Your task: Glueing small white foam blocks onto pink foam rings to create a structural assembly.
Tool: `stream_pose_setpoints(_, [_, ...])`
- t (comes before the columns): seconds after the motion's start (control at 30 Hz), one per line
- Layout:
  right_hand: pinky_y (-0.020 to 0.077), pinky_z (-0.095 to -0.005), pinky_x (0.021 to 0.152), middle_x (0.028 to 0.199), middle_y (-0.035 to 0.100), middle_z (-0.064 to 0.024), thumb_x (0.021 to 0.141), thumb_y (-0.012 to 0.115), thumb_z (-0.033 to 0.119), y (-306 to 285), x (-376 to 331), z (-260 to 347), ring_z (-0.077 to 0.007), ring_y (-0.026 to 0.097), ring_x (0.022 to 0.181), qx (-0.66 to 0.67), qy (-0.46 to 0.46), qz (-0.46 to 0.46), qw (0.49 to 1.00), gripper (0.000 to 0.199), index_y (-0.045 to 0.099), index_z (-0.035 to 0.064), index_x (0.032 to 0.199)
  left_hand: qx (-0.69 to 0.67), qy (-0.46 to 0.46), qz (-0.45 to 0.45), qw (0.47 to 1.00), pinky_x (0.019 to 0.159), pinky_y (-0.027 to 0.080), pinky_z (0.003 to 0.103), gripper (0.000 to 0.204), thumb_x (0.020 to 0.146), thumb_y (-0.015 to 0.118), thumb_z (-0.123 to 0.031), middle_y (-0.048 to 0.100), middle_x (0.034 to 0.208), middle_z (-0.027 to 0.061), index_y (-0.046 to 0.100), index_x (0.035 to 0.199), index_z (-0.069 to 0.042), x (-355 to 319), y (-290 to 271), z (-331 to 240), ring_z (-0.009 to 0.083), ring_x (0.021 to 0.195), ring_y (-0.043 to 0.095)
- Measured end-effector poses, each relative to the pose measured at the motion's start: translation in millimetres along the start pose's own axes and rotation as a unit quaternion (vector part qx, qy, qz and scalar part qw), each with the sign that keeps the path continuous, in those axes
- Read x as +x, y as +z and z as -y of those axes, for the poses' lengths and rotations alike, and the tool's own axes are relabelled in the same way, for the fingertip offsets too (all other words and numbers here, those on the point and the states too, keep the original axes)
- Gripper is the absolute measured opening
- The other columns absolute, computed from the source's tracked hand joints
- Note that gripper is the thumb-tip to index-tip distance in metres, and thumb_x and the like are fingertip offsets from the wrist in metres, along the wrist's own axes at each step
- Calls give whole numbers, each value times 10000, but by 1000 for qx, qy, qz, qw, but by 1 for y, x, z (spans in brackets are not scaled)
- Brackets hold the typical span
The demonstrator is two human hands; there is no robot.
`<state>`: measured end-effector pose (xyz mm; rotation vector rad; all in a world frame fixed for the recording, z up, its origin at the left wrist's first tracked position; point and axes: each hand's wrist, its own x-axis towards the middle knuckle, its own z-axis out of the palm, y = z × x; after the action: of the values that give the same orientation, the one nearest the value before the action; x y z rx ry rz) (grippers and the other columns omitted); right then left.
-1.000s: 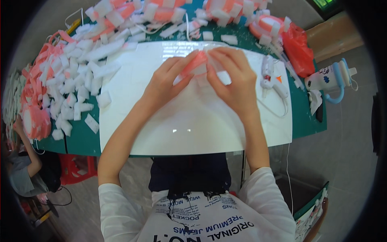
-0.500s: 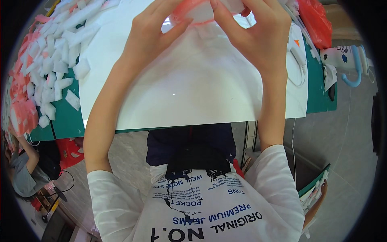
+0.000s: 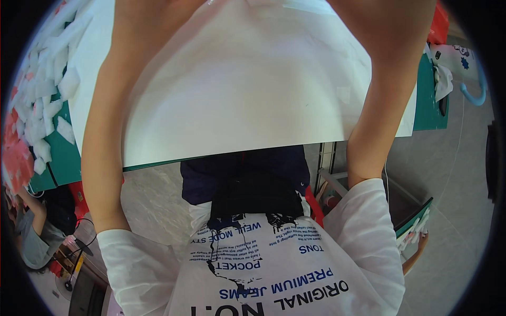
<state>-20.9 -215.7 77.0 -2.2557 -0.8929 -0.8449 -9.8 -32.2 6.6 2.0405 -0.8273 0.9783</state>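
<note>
My left hand (image 3: 153, 18) reaches past the upper edge of the view, over the far part of a white sheet (image 3: 237, 105). Only its back and wrist show; the fingers are cut off. On the other side, my right hand (image 3: 392, 21) is cropped in the same way, so what either hand holds is out of sight. A strip of something clear and shiny (image 3: 308, 5) shows at the top edge between the hands. Both forearms stretch far forward over the white sheet.
Many white foam pieces (image 3: 47, 68), some with pinkish-red ones (image 3: 18, 163), are heaped on the green table (image 3: 60, 168) at left. At right are a red bag (image 3: 438, 26), a crumpled tissue (image 3: 444, 84) and a blue hooked handle (image 3: 474, 95). Another person's arm (image 3: 34, 210) appears at lower left.
Both hands have moved forward and farther apart, so the fingers have left the view. The pink-and-white piece they held between them is no longer visible.
</note>
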Motion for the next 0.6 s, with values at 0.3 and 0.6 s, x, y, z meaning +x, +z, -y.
stream_pose_setpoints(0.3, [351, -236, 419, 626, 521, -63, 653, 639, 26, -7, -18, -30, -137, 473, 470, 15, 4, -11, 1000, 141, 618, -25, 782, -21, 27, -2, 999, 754, 484, 262, 546, 688, 611, 90, 601, 1058, 99, 507, 1212, -22, -3, 5, 6, 154, 855, 579])
stream_pose_setpoints(0.6, [351, -235, 420, 624, 520, -63, 653, 639, 25, -1, -18, -30, -137, 471, 471, 34, -5, -36, 999, 145, 621, -25, 788, 11, -6, 17, 1000, 747, 484, 258, 546, 692, 611, 91, 600, 1075, 97, 507, 1215, -30, -1, 0, -1, 159, 853, 581])
